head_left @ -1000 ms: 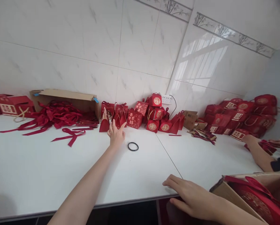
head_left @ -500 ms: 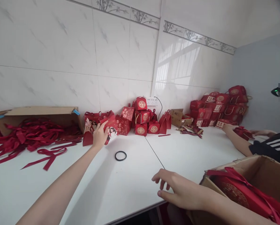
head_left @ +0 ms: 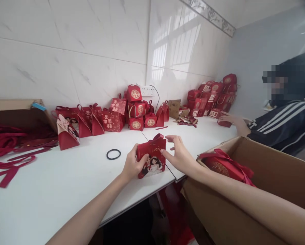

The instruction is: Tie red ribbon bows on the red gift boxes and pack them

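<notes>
Near the table's front edge I hold a red gift box (head_left: 152,161) printed with a cartoon bride and groom, a ribbon loop on its top. My left hand (head_left: 134,163) grips its left side, thumb across the front. At the box's upper right corner is my right hand (head_left: 179,153), fingers apart and curved, its thumb at or touching the edge. A black ring (head_left: 113,154) lies on the white table (head_left: 78,190) to the left. Behind it, red triangular gift boxes (head_left: 69,131) with ribbon handles stand along the wall.
An open cardboard carton (head_left: 275,153) at the right holds a red box with ribbon. Another carton (head_left: 14,104) at the left spills dark red ribbons (head_left: 4,139). Stacked red boxes (head_left: 135,109) stand by a power strip (head_left: 147,91). A co-worker (head_left: 287,115) reaches in from the right.
My left hand has brought the gift box from the row by the wall to the front of the table. My right hand has moved up beside it. The view has turned right.
</notes>
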`<action>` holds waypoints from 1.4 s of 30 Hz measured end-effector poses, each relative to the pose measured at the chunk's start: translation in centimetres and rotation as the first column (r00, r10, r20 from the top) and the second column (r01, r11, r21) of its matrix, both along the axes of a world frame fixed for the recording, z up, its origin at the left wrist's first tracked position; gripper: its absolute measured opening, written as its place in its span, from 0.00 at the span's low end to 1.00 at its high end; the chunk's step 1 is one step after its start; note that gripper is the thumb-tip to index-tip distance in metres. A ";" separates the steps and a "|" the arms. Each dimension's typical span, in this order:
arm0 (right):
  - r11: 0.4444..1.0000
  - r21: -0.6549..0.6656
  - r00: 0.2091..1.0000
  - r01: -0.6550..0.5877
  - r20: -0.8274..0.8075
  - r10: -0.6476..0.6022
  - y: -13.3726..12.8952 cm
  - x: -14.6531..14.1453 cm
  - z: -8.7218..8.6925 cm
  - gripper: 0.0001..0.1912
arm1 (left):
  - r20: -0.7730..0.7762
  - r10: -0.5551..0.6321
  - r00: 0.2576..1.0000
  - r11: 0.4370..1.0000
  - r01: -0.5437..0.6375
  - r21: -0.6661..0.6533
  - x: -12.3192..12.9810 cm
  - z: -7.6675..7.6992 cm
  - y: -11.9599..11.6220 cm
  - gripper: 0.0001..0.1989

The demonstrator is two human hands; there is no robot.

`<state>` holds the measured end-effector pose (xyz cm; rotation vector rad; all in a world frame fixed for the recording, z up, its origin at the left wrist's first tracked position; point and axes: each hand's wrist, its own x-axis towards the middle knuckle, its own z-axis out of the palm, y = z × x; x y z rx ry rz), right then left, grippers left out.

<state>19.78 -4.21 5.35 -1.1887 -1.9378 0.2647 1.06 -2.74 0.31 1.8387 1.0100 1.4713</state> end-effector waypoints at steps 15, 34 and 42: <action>0.976 0.090 0.977 -0.200 0.098 0.191 -1.5 -1.8 1.2 0.05 | -0.128 -0.105 0.986 0.909 0.147 0.389 -0.5 4.5 -0.5 0.13; 0.960 0.179 0.956 -0.217 0.240 0.171 -1.8 -1.6 1.5 0.04 | -0.182 -0.019 0.983 0.851 0.111 0.513 -0.1 4.4 -1.7 0.15; 0.866 0.427 0.765 -0.259 0.638 -0.085 -2.3 -1.3 2.9 0.14 | -0.183 0.006 0.983 0.850 0.092 0.518 -0.3 4.3 -1.9 0.19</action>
